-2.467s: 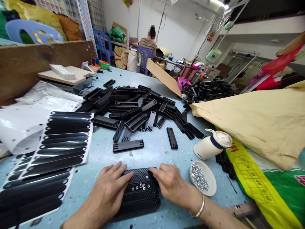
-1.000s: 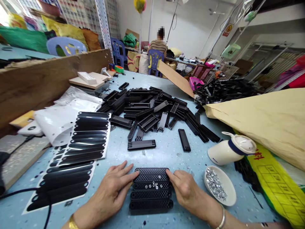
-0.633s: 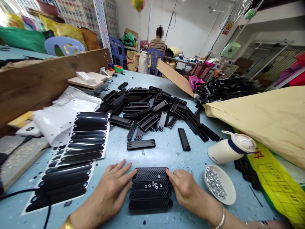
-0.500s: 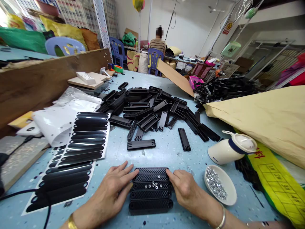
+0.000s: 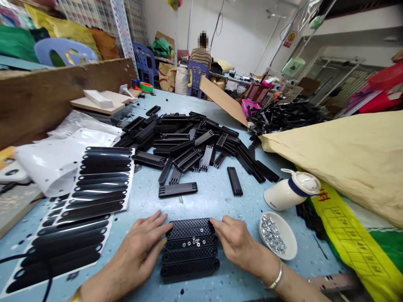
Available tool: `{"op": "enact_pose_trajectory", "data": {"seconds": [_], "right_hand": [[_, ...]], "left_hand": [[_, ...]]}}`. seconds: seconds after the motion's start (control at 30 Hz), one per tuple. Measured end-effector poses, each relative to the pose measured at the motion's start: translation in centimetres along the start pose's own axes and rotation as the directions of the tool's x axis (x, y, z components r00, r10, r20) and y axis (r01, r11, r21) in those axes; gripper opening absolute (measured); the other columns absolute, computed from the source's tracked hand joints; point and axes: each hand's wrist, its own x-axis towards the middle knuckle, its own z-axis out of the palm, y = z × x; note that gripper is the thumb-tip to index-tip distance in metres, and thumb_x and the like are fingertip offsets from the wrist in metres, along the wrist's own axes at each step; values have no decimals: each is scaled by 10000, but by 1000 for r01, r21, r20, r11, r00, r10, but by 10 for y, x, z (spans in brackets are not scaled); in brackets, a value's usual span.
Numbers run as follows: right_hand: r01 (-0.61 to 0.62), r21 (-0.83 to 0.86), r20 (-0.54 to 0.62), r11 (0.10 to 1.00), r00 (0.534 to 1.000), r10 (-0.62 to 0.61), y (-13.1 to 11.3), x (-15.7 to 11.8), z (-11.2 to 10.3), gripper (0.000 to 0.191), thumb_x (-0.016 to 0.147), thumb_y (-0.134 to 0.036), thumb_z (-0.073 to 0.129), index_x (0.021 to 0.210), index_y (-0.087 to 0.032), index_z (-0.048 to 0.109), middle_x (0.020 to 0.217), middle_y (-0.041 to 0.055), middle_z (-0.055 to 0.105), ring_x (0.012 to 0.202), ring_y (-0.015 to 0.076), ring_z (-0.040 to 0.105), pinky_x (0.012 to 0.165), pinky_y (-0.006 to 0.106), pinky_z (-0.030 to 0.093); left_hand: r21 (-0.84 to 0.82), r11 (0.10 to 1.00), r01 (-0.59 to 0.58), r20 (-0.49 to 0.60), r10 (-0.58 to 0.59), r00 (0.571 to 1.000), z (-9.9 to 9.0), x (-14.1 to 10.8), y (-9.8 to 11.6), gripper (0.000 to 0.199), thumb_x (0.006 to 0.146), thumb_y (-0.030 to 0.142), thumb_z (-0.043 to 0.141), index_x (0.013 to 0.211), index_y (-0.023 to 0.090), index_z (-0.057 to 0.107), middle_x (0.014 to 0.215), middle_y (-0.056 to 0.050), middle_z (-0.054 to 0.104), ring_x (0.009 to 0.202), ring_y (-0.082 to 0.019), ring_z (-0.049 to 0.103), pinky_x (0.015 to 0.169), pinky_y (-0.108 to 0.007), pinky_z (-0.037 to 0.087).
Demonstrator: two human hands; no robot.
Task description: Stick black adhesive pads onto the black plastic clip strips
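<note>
a: where did the bars point(image 5: 190, 254) lie?

b: between the hands, towards the near edge of the tabletop point(image 5: 217, 205), side by side, their long axes running roughly left to right.

a: and the left hand point(image 5: 135, 247)?

b: off their left ends, fingers spread open, the index tip at the far-left corner of the row.

a: the right point(image 5: 236, 241)?

b: fingers bent in, tips touching the far-right corner. i couldn't tell whether they pinched anything.

a: which was nearer?

b: neither, clearly; each reached an end of the row.

a: anything on top?

b: a few loose nuts point(image 5: 204, 242), around the middle. more filled a dish point(image 5: 294, 241) just right of the right hand, with a bottle point(image 5: 280, 196) beyond it. a pile point(image 5: 185, 159) lay towards the far edge, and sheets point(image 5: 94, 184) towards the left edge.
</note>
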Motion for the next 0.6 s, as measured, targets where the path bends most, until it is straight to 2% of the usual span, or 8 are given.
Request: {"op": "enact_pose_trajectory", "data": {"seconds": [0.17, 0.37, 0.5, 0.6], "right_hand": [[111, -79, 103, 991, 989, -102, -8, 1, -2, 450, 879, -28, 372, 1282, -116, 552, 742, 71, 550, 636, 191, 475, 565, 313, 373], [107, -119, 209, 987, 975, -80, -12, 3, -1, 468, 862, -35, 413, 1296, -154, 542, 776, 72, 563, 656, 193, 483, 598, 321, 393], [104, -139, 223, 985, 972, -71, -11, 3, -2, 484, 867, -38, 416, 1324, -154, 522, 796, 80, 570, 682, 204, 496, 620, 334, 409], [108, -160, 213, 981, 974, -72, -9, 0, -4, 496, 855, -28, 421, 1329, -135, 521, 785, 85, 571, 686, 209, 497, 617, 340, 411]], "left_hand": [[14, 996, -91, -49, 92, 995, -6, 8, 19, 471, 889, 86, 436, 1319, 255, 525, 1434, -113, 516, 1368, -338, 403, 969, -586, 452], [48, 983, -179, 80, 175, 981, 2, 17, 44, 627, 782, -8, 423, 1335, 272, 520, 1465, -108, 475, 1424, -380, 268, 992, -638, 381], [101, 975, -198, 155, 181, 971, 7, 22, 45, 671, 719, -15, 459, 1321, 270, 540, 1456, -118, 477, 1420, -414, 248, 1002, -661, 353], [142, 973, -182, 115, 167, 979, 8, 22, 39, 676, 692, -14, 478, 1308, 255, 558, 1446, -147, 472, 1412, -433, 248, 1007, -674, 327]]}}
